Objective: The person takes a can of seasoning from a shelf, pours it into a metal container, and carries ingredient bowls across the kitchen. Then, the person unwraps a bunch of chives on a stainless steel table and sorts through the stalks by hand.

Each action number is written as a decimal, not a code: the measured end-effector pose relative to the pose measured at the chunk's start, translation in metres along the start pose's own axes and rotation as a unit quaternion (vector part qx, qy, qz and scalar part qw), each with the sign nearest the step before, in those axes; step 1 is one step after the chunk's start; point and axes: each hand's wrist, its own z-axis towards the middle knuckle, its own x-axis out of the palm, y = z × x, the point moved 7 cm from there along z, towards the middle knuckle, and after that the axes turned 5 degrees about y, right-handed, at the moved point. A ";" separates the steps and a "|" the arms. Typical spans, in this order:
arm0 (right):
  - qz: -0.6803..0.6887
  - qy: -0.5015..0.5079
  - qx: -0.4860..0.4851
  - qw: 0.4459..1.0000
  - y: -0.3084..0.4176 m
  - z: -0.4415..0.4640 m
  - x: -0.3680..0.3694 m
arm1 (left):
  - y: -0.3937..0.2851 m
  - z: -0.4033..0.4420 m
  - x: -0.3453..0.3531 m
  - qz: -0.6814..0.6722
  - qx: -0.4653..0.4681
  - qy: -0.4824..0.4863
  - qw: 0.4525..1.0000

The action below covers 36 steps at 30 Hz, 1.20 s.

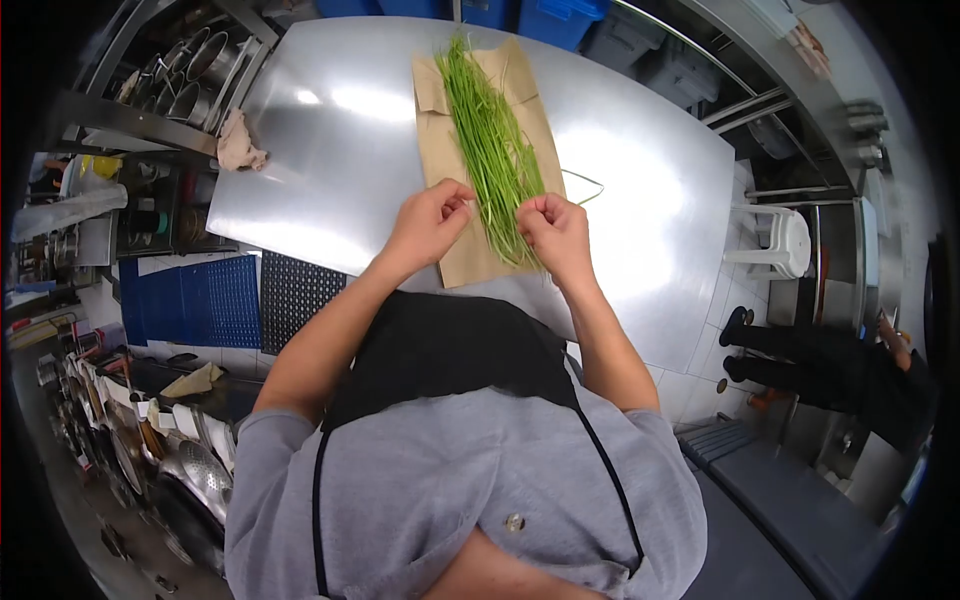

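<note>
A long bunch of thin green chives [490,140] lies lengthwise on a sheet of brown paper [437,140], which rests on the steel table [320,150]. At the bunch's near left side is my left hand [437,222], thumb and fingers pinched together; anything between them is too small to make out. My right hand [556,232] is closed at the near right side, its fingertips by the stalks, and what it grips is hidden. One thin bent strand [590,180] sticks out over the table just beyond my right hand.
A crumpled cloth [240,145] lies on the table's left corner. Metal pots [205,70] fill a rack at the upper left, and blue bins [560,20] stand behind the table. To the right are a white plastic stool [785,245] and a person in dark clothes [840,365].
</note>
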 end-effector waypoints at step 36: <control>-0.101 0.131 0.004 0.986 0.071 -0.095 -0.089 | 0.013 0.048 0.000 -0.522 -0.191 -0.083 0.827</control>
